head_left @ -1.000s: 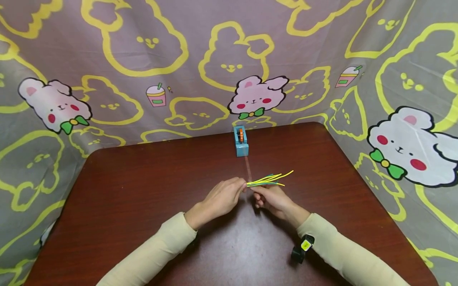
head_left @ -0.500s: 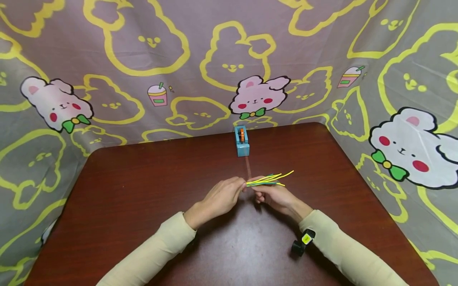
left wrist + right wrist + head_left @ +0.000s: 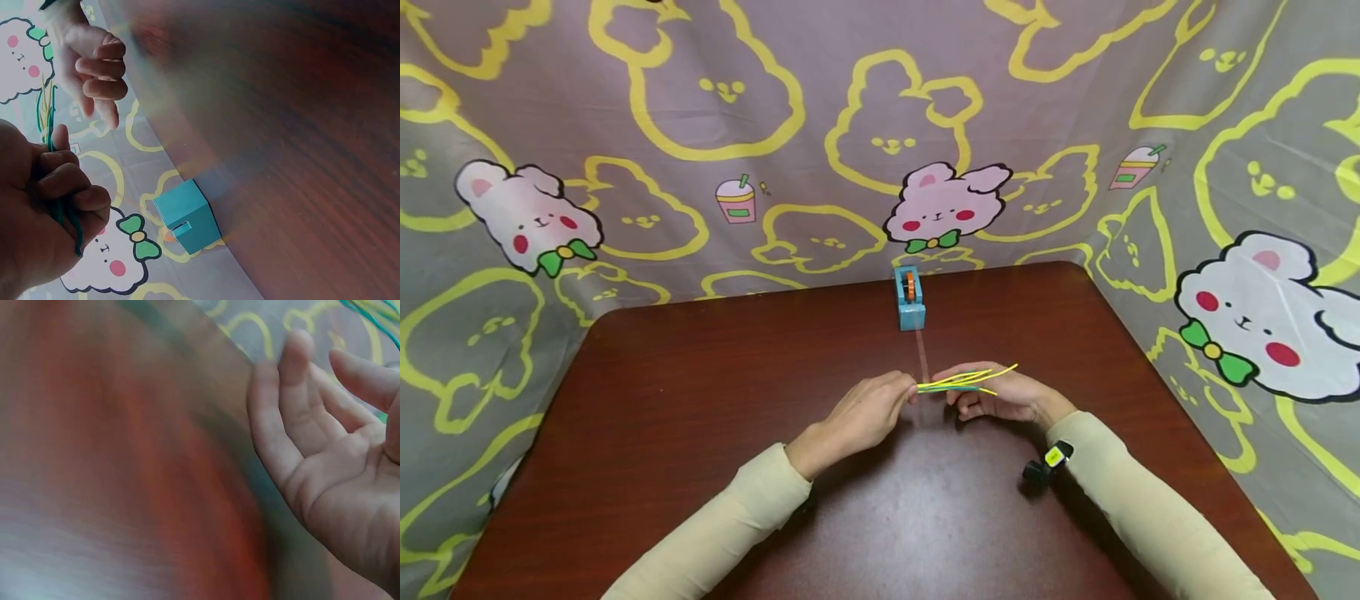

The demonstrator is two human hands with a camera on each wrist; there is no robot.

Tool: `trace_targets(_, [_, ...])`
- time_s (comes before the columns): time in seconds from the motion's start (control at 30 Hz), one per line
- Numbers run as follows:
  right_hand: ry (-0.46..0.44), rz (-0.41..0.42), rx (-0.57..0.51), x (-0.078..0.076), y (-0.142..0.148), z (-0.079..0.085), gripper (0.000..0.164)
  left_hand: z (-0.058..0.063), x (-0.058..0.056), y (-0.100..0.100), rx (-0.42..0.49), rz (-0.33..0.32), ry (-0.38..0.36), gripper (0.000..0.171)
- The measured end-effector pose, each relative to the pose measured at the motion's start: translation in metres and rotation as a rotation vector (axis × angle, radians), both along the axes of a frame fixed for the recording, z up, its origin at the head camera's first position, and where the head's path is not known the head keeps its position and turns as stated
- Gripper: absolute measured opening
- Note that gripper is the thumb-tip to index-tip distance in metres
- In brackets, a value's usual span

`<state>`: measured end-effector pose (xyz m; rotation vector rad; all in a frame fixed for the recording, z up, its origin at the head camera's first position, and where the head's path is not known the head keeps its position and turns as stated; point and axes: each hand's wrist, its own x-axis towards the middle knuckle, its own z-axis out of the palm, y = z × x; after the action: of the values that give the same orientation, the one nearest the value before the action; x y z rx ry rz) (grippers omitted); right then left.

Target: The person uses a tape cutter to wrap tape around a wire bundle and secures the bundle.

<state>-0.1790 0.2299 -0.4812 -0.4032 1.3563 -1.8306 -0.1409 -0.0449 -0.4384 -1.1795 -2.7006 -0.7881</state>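
My left hand (image 3: 871, 406) pinches one end of a bundle of thin yellow and green wires (image 3: 945, 382) just above the middle of the table. The wires fan out to the right. In the left wrist view the wires (image 3: 46, 119) stick out past my curled fingers, and a green end hangs below them. My right hand (image 3: 1004, 393) is just behind the wires' loose ends and overlaps them in the head view. In the right wrist view the right hand (image 3: 344, 462) has its palm showing, fingers loosely bent, with nothing between them.
A blue tape dispenser (image 3: 912, 317) with an orange core stands at the table's back edge, beyond the hands. A pale narrow streak (image 3: 921, 350) runs from it toward the hands. A patterned curtain (image 3: 685, 125) hangs around the dark wooden table (image 3: 685, 400).
My right hand has let go of the wires and shifted to the right, behind their loose ends. The left hand has kept its place and its pinch.
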Motion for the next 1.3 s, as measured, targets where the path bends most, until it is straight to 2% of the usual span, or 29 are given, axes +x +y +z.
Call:
trace_targets(0.17, [-0.102,0.082,0.201,-0.025,0.001,0.012,0.053,0.001,-0.001,-0.001,-0.005,-0.016,0.026,0.017])
trace_targets(0.3, [-0.077,0.252,0.308,-0.039,-0.007,0.022,0.063,0.001,-0.003,-0.001,-0.007,-0.040,0.060,0.018])
trace_targets(0.43, [-0.070,0.427,0.298,-0.046,-0.015,0.027,0.069,0.001,-0.006,-0.001,-0.004,-0.057,0.074,0.019])
trace_targets(0.57, [-0.069,0.519,0.250,-0.047,-0.020,0.026,0.069,0.002,-0.007,-0.001,-0.011,-0.060,0.086,0.016])
trace_targets(0.8, [-0.030,0.549,0.219,-0.046,-0.021,0.027,0.052,0.002,-0.007,-0.002,-0.039,-0.072,0.142,0.012])
trace_targets(0.9, [-0.017,0.548,0.222,-0.046,-0.021,0.028,0.054,0.003,-0.007,-0.001,-0.057,-0.069,0.163,0.013])
trace_targets(1.13, [0.032,0.516,0.240,-0.048,-0.021,0.029,0.042,0.001,-0.006,-0.001,-0.096,-0.057,0.245,0.011])
trace_targets(1.3, [0.054,0.500,0.263,-0.050,-0.024,0.036,0.043,0.001,-0.006,-0.002,-0.103,-0.042,0.308,0.012])
